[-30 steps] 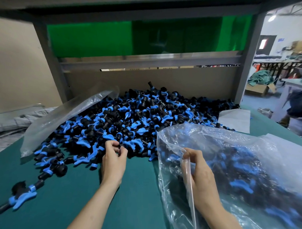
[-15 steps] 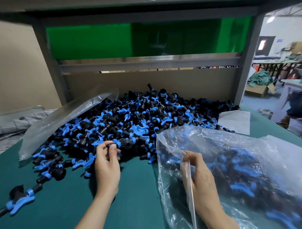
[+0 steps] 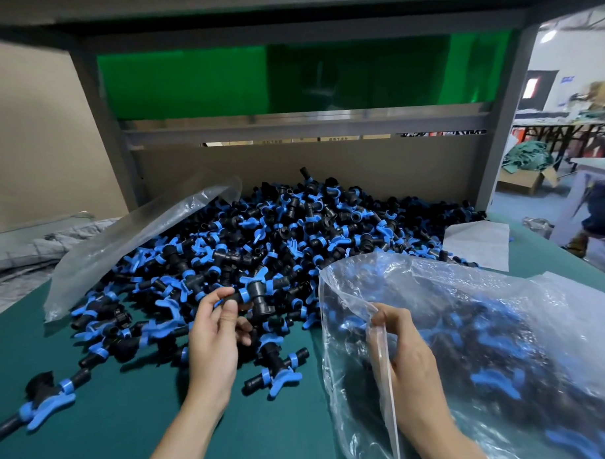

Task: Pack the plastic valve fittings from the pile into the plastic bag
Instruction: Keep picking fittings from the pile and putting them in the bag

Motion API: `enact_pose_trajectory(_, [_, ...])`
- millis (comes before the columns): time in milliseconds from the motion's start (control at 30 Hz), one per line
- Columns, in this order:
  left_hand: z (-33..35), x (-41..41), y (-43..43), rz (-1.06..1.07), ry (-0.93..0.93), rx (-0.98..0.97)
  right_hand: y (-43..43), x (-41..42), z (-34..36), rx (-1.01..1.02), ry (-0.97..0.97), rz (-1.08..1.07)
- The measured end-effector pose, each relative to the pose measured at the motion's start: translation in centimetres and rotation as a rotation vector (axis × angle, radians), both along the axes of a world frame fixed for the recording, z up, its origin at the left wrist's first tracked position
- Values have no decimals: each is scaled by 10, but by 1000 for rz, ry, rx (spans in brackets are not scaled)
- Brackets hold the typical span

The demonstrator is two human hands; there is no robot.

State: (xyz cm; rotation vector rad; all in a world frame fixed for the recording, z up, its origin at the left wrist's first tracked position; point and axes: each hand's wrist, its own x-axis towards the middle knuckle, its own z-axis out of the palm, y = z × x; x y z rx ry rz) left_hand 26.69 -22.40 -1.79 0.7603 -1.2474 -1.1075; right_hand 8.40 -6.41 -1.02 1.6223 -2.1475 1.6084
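Pile (image 3: 294,236): black bodies are seen, with blue handles and rings; held fitting (image 3: 256,294) is coloured the same. Plastic bag (image 3: 497,298) is clear, with black and blue seen through it. Desk (image 3: 116,411) is covered in dark teal. Back panel (image 3: 196,85) is tinted green, frame (image 3: 503,133) painted grey. Sheet (image 3: 479,242) at the desk's far right edge: white.

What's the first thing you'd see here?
A huge pile of black and blue valve fittings fills the middle of the green table. On the right a clear plastic bag already holds many, its mouth held open by the right hand, while the left hand pinches one fitting at the pile's near edge.
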Motion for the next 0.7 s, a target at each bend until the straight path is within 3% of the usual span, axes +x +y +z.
enact_pose_trajectory(700, [13, -7, 14, -16, -58, -2, -1, 1, 2, -7, -42, 6])
